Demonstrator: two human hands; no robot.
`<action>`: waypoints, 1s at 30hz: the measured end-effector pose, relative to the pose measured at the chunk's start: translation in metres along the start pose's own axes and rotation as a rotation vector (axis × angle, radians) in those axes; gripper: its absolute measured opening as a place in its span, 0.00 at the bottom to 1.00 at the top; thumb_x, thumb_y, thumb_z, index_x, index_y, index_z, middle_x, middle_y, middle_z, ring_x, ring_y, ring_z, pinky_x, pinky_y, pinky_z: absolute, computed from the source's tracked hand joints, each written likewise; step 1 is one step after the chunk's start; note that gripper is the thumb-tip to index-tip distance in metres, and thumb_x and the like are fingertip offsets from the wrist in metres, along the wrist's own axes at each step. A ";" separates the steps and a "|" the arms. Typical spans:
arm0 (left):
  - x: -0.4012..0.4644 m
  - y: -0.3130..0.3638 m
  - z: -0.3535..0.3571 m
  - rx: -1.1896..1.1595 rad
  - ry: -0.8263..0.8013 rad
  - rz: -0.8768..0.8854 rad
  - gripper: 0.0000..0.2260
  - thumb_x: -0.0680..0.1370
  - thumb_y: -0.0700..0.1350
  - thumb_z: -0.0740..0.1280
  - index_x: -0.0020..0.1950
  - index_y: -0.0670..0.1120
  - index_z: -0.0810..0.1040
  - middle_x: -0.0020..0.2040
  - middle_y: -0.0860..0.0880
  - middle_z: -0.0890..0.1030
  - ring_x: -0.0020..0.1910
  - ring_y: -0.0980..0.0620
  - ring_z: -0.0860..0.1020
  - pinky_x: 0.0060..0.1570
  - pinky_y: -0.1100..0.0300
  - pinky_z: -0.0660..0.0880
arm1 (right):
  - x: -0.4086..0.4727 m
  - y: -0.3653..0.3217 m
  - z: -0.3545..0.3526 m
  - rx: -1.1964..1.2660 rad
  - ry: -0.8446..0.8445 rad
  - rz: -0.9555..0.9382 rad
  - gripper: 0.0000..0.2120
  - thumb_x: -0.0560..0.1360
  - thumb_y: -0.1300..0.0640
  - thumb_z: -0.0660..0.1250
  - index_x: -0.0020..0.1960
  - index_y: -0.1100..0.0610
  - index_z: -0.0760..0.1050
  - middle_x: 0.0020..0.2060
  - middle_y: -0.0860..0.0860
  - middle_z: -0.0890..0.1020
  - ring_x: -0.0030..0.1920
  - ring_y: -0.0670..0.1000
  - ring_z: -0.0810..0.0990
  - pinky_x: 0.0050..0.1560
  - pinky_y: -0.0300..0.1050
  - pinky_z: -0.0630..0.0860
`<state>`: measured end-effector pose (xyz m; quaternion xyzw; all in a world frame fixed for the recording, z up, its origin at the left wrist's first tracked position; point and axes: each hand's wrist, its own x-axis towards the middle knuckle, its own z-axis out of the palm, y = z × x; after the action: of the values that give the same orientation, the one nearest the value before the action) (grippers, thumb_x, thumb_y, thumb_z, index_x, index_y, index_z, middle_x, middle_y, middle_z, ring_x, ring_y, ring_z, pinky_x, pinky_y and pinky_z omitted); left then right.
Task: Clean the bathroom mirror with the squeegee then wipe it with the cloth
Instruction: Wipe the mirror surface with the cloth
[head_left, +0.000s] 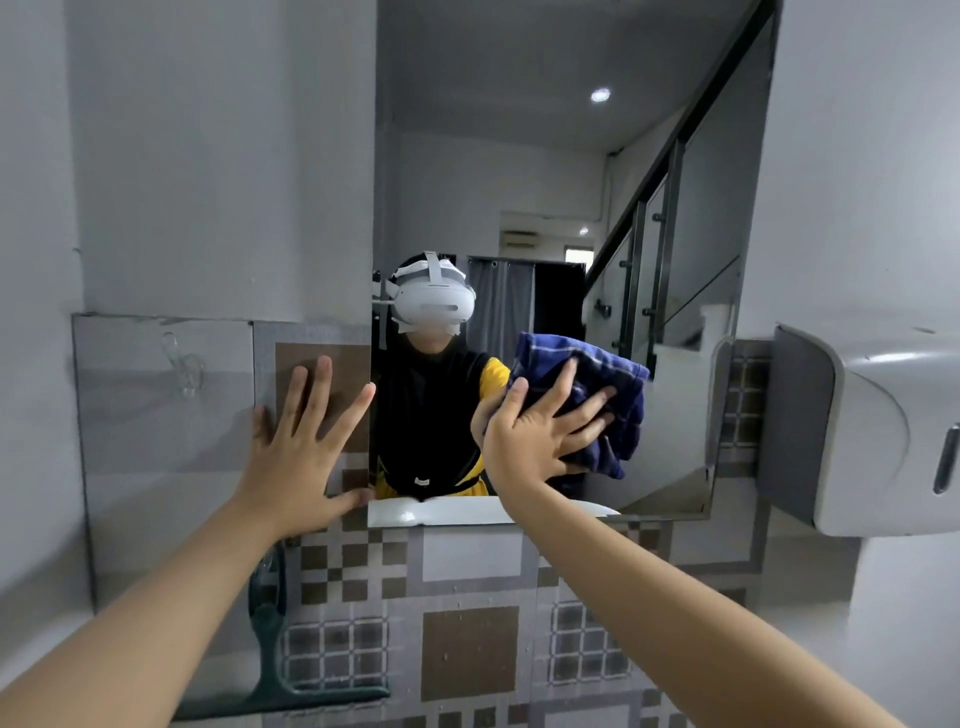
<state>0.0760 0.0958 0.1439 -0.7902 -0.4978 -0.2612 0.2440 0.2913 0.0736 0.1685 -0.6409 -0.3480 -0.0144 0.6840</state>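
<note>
Fingers (582, 410) of the right hand (524, 431): spread and nearly straight, pressing the blue cloth (597, 374) flat against the mirror (545, 156), low on the glass and right of centre. Fingers of the left hand (301, 436): spread wide, holding nothing, palm braced on the tiled wall (467, 561) just left of the mirror's lower left corner. Squeegee (275, 670): set aside below the mirror, left of it, well apart from both hands. Step in hand, by judgement: wiping with the cloth, squeegee pass apparently done. Next move calls for: steady pressure, overlapping strokes across and up the mirror, reaching the upper glass. Dispenser (872, 431): right of the mirror, not involved.
</note>
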 end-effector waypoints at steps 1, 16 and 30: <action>0.000 0.000 -0.001 0.000 -0.001 -0.001 0.52 0.64 0.71 0.66 0.75 0.59 0.36 0.75 0.46 0.29 0.73 0.41 0.30 0.63 0.33 0.41 | -0.009 -0.006 0.006 0.021 -0.021 0.004 0.28 0.79 0.43 0.54 0.75 0.39 0.47 0.76 0.50 0.37 0.75 0.55 0.37 0.67 0.73 0.45; -0.030 0.005 0.028 -0.030 0.042 -0.051 0.41 0.70 0.72 0.54 0.75 0.60 0.38 0.75 0.44 0.30 0.74 0.40 0.34 0.66 0.34 0.46 | -0.051 0.005 0.030 -0.217 -0.277 -0.795 0.25 0.77 0.43 0.60 0.72 0.36 0.59 0.75 0.47 0.42 0.75 0.52 0.36 0.66 0.73 0.41; -0.029 0.001 0.036 0.019 0.108 -0.004 0.41 0.68 0.75 0.48 0.76 0.59 0.44 0.77 0.42 0.35 0.75 0.39 0.37 0.63 0.29 0.49 | 0.067 0.095 -0.057 -0.470 -0.141 -1.093 0.25 0.72 0.40 0.64 0.68 0.40 0.65 0.74 0.53 0.57 0.75 0.58 0.52 0.64 0.74 0.55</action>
<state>0.0721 0.1000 0.0980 -0.7715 -0.4879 -0.2994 0.2776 0.4128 0.0685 0.1227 -0.5027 -0.6592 -0.3984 0.3925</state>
